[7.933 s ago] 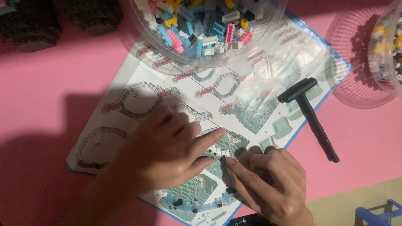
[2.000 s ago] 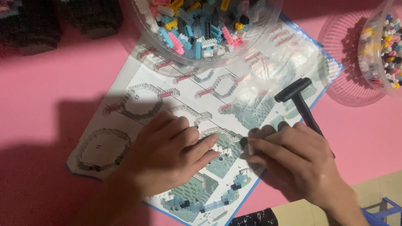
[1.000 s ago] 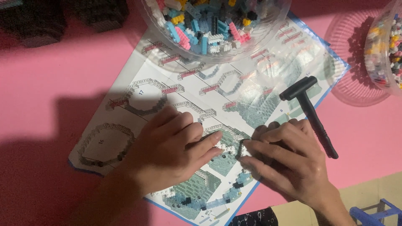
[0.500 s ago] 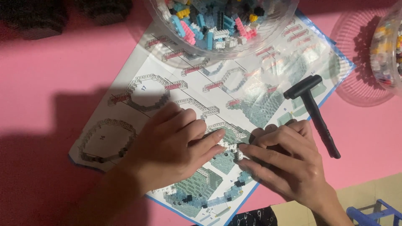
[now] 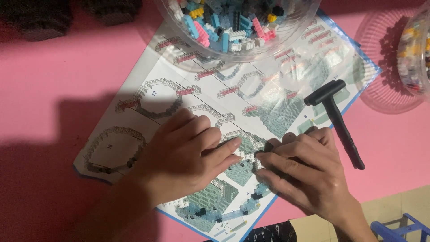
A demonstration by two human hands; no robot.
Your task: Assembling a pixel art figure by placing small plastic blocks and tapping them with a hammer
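My left hand point(image 5: 188, 154) and my right hand point(image 5: 309, 177) lie on a printed building-instruction sheet point(image 5: 179, 67) on a pink table. Their fingertips meet over a small white row of tiny bricks point(image 5: 247, 155), pressing it between them on the sheet. Most of that brick piece is hidden under my fingers. A small black hammer point(image 5: 338, 123) lies on the sheet's right edge, just beyond my right hand and touching none of my fingers.
A clear plastic bowl point(image 5: 291, 38) full of small coloured bricks stands on the sheet's far end. A second clear bowl point(image 5: 414, 49) of bricks sits at the far right. Dark brick builds point(image 5: 40, 15) stand at the top left. A blue frame point(image 5: 398, 226) shows at the bottom right.
My right hand has slid left, its fingertips now closing against my left fingertips on the white brick piece. The view has shifted slightly; the hammer has stayed put.
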